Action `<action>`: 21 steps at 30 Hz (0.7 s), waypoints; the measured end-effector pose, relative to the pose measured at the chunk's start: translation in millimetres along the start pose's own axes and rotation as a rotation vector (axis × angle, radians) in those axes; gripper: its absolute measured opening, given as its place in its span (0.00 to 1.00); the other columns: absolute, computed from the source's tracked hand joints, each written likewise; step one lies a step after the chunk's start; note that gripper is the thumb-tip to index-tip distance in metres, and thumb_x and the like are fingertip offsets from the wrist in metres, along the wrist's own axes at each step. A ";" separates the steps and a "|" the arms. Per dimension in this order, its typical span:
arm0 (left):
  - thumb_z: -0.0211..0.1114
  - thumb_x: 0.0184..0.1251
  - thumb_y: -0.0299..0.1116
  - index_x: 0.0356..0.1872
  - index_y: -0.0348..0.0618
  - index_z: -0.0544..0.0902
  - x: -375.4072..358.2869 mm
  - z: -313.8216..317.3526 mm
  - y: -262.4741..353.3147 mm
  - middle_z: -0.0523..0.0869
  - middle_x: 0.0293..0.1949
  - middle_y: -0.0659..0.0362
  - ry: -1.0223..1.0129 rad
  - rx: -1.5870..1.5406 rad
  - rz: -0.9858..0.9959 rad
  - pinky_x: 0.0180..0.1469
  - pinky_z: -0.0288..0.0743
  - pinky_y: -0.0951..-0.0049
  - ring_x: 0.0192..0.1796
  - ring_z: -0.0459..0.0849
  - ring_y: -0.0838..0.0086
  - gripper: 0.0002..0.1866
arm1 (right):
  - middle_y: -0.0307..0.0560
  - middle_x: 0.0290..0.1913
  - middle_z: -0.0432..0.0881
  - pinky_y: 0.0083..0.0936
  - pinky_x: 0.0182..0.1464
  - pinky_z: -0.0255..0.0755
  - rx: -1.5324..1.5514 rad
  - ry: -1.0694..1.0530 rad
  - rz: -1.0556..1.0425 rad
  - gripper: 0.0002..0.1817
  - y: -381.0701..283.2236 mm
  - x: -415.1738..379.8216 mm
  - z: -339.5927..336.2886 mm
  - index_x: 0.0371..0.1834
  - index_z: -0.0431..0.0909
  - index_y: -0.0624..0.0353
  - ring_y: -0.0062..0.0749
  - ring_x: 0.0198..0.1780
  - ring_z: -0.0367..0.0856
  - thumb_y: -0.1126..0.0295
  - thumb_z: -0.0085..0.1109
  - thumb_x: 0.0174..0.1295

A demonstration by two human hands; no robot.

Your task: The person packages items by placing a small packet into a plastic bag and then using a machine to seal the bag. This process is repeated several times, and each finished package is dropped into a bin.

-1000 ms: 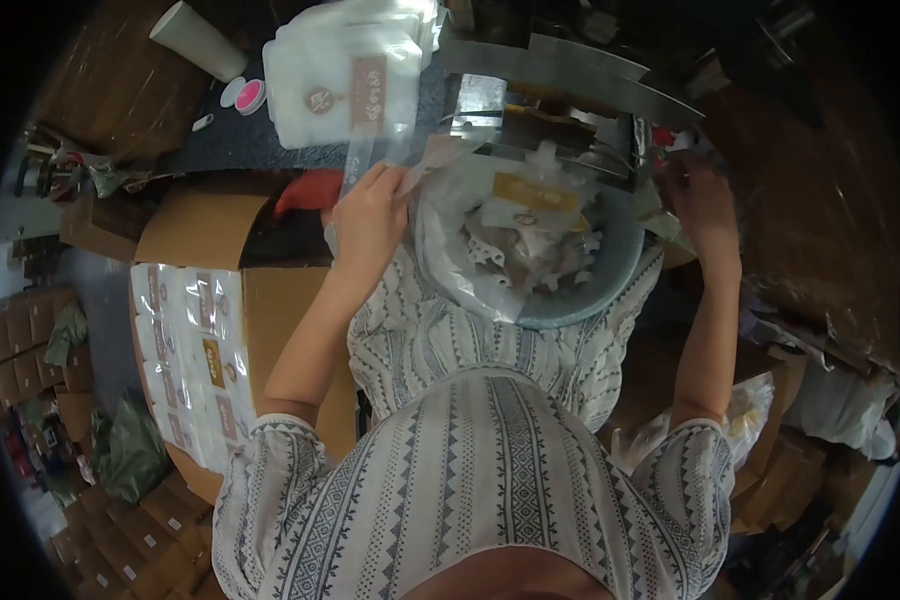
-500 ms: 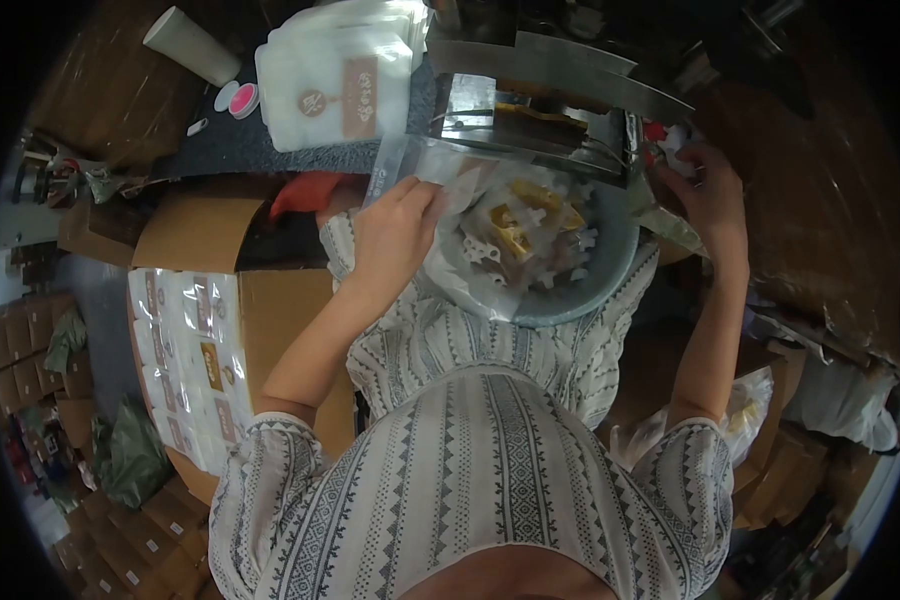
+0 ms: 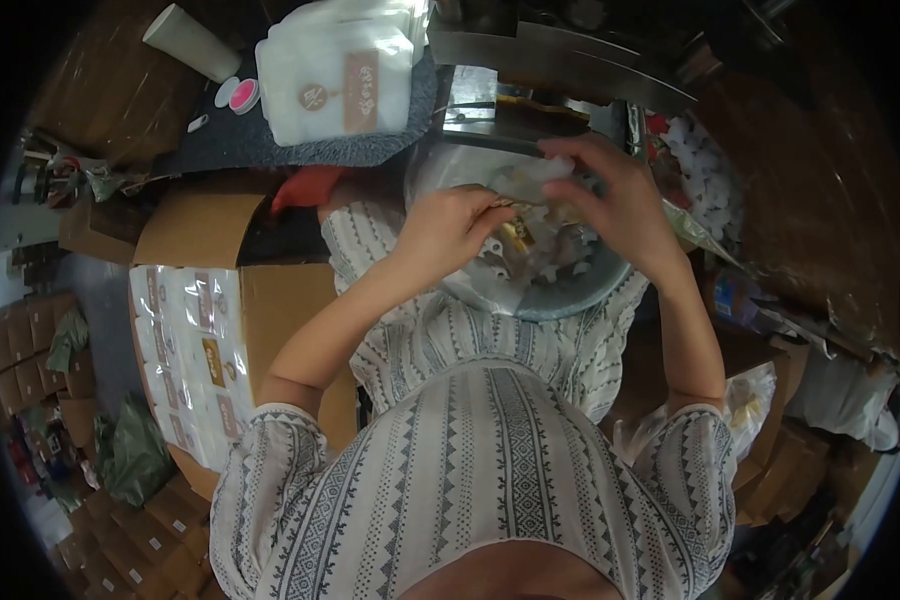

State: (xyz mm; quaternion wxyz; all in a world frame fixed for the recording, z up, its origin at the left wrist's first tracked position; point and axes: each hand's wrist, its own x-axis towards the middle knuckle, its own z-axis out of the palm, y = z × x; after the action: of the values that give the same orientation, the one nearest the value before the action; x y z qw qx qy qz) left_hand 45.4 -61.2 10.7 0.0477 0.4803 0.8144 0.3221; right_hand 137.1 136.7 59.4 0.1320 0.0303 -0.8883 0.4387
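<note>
My left hand (image 3: 448, 232) is closed, thumb against fingers, on the edge of a clear plastic bag (image 3: 522, 182) above the basin. Fingers curled, my right hand (image 3: 625, 208) is at the bag's opening and pinches a small white piece (image 3: 560, 170), blurred by motion. Below both hands a blue-grey basin (image 3: 585, 300) rests on the lap. Inside it are many small white cut-out pieces and a gold-printed packet (image 3: 517, 236). The hands hide part of the bag and the basin's contents.
More white pieces (image 3: 698, 175) lie heaped at the right. Printed white pouches (image 3: 340, 90) are stacked on a dark cloth (image 3: 300, 160), near a white cup (image 3: 192, 42) and a pink-filled tub (image 3: 243, 95). An open carton (image 3: 285, 330) of packed pouches stands left. A metal machine (image 3: 560, 60) is ahead.
My right hand has come left from the white heap to above the basin, with a small white piece. My left hand and the bag have moved right and slightly down.
</note>
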 end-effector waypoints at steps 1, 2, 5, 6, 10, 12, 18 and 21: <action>0.65 0.62 0.35 0.36 0.42 0.83 7.7 3.5 -3.3 0.84 0.30 0.56 -0.105 -0.244 -0.129 0.32 0.75 0.69 0.29 0.83 0.65 0.08 | 0.48 0.43 0.81 0.31 0.45 0.76 -0.005 0.106 0.043 0.14 6.8 0.8 0.8 0.46 0.80 0.59 0.42 0.44 0.83 0.73 0.65 0.55; 0.65 0.63 0.37 0.39 0.42 0.84 16.3 6.3 -6.6 0.85 0.31 0.56 -0.207 -0.487 -0.258 0.32 0.76 0.73 0.30 0.84 0.70 0.10 | 0.49 0.44 0.82 0.30 0.45 0.76 -0.010 0.211 0.083 0.14 11.3 1.0 -1.0 0.46 0.80 0.58 0.42 0.45 0.83 0.73 0.65 0.56; 0.65 0.63 0.37 0.44 0.38 0.84 45.2 10.4 -16.9 0.87 0.35 0.55 -0.278 -0.883 -0.483 0.36 0.77 0.77 0.33 0.85 0.75 0.15 | 0.47 0.45 0.83 0.26 0.49 0.74 -0.139 0.228 0.147 0.15 22.9 -7.1 -18.6 0.50 0.79 0.61 0.29 0.47 0.82 0.74 0.64 0.59; 0.65 0.63 0.37 0.44 0.38 0.84 53.2 10.3 -15.7 0.87 0.35 0.55 -0.280 -0.884 -0.483 0.36 0.77 0.77 0.33 0.85 0.75 0.15 | 0.47 0.45 0.83 0.26 0.49 0.74 -0.140 0.228 0.148 0.15 24.2 -10.7 -23.6 0.50 0.79 0.61 0.29 0.47 0.82 0.74 0.64 0.59; 0.63 0.67 0.36 0.43 0.27 0.82 71.6 10.8 -17.4 0.86 0.37 0.55 -0.232 -1.065 -0.649 0.40 0.77 0.79 0.35 0.84 0.79 0.17 | 0.49 0.46 0.83 0.26 0.51 0.73 -0.291 0.187 0.294 0.16 29.8 -24.7 -43.5 0.53 0.78 0.59 0.32 0.50 0.82 0.72 0.62 0.61; 0.63 0.68 0.37 0.46 0.30 0.81 71.0 12.3 -16.0 0.86 0.38 0.56 -0.214 -1.105 -0.660 0.39 0.78 0.79 0.36 0.84 0.79 0.17 | 0.51 0.48 0.83 0.28 0.51 0.73 -0.300 0.221 0.385 0.16 50.3 -28.0 -55.4 0.53 0.78 0.59 0.35 0.50 0.82 0.71 0.60 0.62; 0.65 0.65 0.46 0.53 0.35 0.78 45.8 -28.9 -77.2 0.81 0.49 0.47 0.313 -0.124 -0.248 0.50 0.75 0.64 0.49 0.81 0.59 0.25 | 0.57 0.52 0.80 0.42 0.53 0.72 -0.860 0.170 0.357 0.18 119.4 -29.9 -65.9 0.55 0.76 0.57 0.55 0.53 0.77 0.75 0.52 0.60; 0.67 0.60 0.48 0.62 0.39 0.70 10.4 -28.8 -114.8 0.69 0.63 0.44 0.314 0.532 -0.251 0.65 0.58 0.51 0.65 0.67 0.50 0.33 | 0.56 0.50 0.81 0.44 0.50 0.76 -0.845 0.156 0.346 0.21 118.1 -31.9 -67.4 0.54 0.76 0.53 0.55 0.48 0.81 0.75 0.55 0.54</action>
State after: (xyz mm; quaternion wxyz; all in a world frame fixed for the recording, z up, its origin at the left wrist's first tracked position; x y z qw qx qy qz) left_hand -57.6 -104.6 -29.7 -0.1660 0.3164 0.9202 0.1598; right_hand 161.8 260.1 -0.9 0.1242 -0.2078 -0.9687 0.0548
